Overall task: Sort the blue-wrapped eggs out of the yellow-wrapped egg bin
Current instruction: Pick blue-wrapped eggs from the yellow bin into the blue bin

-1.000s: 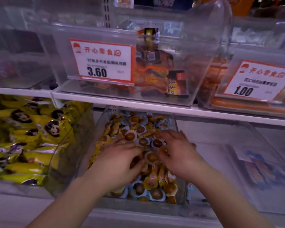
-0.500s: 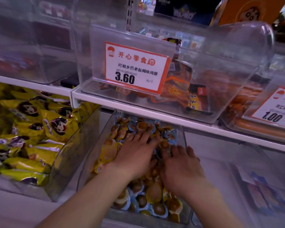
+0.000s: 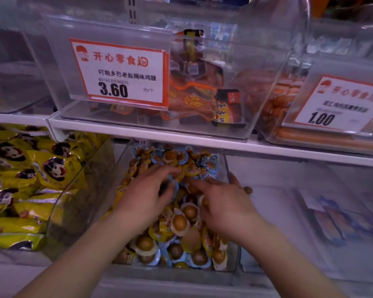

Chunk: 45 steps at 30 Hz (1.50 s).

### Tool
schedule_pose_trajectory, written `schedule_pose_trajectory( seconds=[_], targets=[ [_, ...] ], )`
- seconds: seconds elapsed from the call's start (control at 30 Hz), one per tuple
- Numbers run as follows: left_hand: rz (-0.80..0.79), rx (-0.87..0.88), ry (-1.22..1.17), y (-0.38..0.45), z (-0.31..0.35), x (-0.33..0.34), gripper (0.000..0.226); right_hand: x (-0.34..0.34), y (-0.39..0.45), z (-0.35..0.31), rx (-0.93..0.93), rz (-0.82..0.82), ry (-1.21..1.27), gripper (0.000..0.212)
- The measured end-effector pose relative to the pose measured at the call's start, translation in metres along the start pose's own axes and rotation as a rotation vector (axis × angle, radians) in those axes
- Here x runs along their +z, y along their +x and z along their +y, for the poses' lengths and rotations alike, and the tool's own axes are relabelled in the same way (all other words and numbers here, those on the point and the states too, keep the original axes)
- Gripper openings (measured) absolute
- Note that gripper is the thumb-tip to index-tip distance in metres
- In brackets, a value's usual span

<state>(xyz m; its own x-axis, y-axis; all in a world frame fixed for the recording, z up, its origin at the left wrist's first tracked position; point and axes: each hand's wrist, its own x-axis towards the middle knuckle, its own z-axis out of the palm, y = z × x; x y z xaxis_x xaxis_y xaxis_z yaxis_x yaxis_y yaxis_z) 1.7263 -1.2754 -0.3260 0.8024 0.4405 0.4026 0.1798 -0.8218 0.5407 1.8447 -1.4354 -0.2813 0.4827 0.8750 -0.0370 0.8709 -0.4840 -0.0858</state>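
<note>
A clear bin (image 3: 233, 250) on the lower shelf holds a mixed pile of small wrapped eggs. Yellow-wrapped eggs (image 3: 163, 225) lie mostly in the middle and along the left. Blue-wrapped eggs (image 3: 175, 253) show at the front and at the back under the shelf. My left hand (image 3: 145, 197) is on the middle of the pile, fingers curled, with a blue wrapper edge (image 3: 175, 186) showing at its fingertips. My right hand (image 3: 225, 204) lies beside it with fingers stretched left over the eggs. One loose egg (image 3: 248, 190) shows just past its knuckles by the bin's right wall.
A white shelf edge (image 3: 159, 134) hangs low over the bin's back. Above stand a clear bin of orange packets with a 3.60 price tag (image 3: 121, 72) and one tagged 1.00 (image 3: 340, 104). Yellow snack bags (image 3: 30, 179) fill the left bin; blue packets (image 3: 332, 222) lie at right.
My left hand's fingers, stretched flat toward the back of the pile before, have pulled back and curled. My right hand has shifted a little forward and right over the eggs.
</note>
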Motion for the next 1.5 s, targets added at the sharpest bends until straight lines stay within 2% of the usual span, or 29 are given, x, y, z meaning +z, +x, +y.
schedule_pose_trajectory(
  seconds=[0.07, 0.17, 0.3, 0.43, 0.5, 0.6, 0.67, 0.77, 0.83, 0.9, 1.0, 1.07, 1.13, 1.2, 1.3, 1.4, 1.5],
  targets=[
    [-0.021, 0.05, 0.047, 0.0, 0.001, -0.001, 0.032, -0.001, 0.0, -0.001, 0.008, 0.032, 0.043, 0.063],
    [-0.062, 0.061, 0.032, -0.001, 0.004, -0.005, 0.028, 0.0, 0.002, 0.001, 0.003, -0.02, -0.045, 0.057],
    [0.007, 0.033, -0.09, -0.002, 0.008, -0.006, 0.023, 0.004, 0.006, 0.0, -0.011, -0.075, -0.167, 0.07],
    [-0.12, 0.03, -0.005, -0.004, 0.013, 0.007, 0.018, 0.008, 0.009, -0.002, -0.005, 0.06, -0.133, 0.069],
    [-0.112, 0.021, -0.026, 0.001, 0.013, 0.012, 0.017, 0.01, 0.007, 0.002, 0.0, 0.192, 0.07, 0.067],
    [0.055, -0.098, -0.266, 0.012, 0.016, 0.007, 0.018, 0.012, 0.002, 0.01, 0.069, 0.381, 0.499, 0.068],
    [0.15, -0.185, -0.442, 0.018, 0.021, 0.005, 0.019, 0.013, -0.004, 0.012, 0.108, 0.477, 0.653, 0.066],
    [0.333, -0.303, -0.627, 0.02, 0.036, 0.004, 0.014, 0.008, -0.014, 0.012, 0.13, 0.617, 0.73, 0.041],
    [0.414, -0.344, -0.695, 0.017, 0.05, 0.005, 0.022, 0.001, -0.023, 0.009, 0.166, 0.694, 0.914, 0.025],
    [0.455, -0.316, -0.706, 0.013, 0.066, 0.008, 0.037, -0.008, -0.035, 0.002, 0.229, 0.671, 1.283, 0.014],
    [0.417, -0.21, -0.751, 0.003, 0.097, 0.019, 0.035, -0.015, -0.051, -0.009, 0.402, 0.558, 1.839, 0.021],
    [0.302, -0.126, -0.761, -0.008, 0.113, 0.03, 0.039, -0.017, -0.06, -0.011, 0.478, 0.435, 2.047, 0.026],
    [0.212, -0.049, -0.659, -0.016, 0.122, 0.037, 0.052, -0.019, -0.068, -0.007, 0.435, 0.274, 2.165, 0.035],
    [0.147, 0.024, -0.484, -0.018, 0.127, 0.038, 0.061, -0.018, -0.074, 0.0, 0.331, 0.206, 2.097, 0.034],
    [0.041, 0.256, -0.167, -0.016, 0.13, 0.039, 0.06, -0.011, -0.078, 0.018, 0.292, 0.292, 1.982, 0.027],
    [-0.147, 0.291, -0.152, -0.016, 0.124, 0.044, 0.07, -0.004, -0.078, 0.052, 0.414, 0.334, 1.928, 0.025],
    [-0.129, 0.233, -0.177, -0.012, 0.103, 0.042, 0.055, 0.003, -0.077, 0.091, 0.552, 0.328, 1.57, 0.011]
  ],
)
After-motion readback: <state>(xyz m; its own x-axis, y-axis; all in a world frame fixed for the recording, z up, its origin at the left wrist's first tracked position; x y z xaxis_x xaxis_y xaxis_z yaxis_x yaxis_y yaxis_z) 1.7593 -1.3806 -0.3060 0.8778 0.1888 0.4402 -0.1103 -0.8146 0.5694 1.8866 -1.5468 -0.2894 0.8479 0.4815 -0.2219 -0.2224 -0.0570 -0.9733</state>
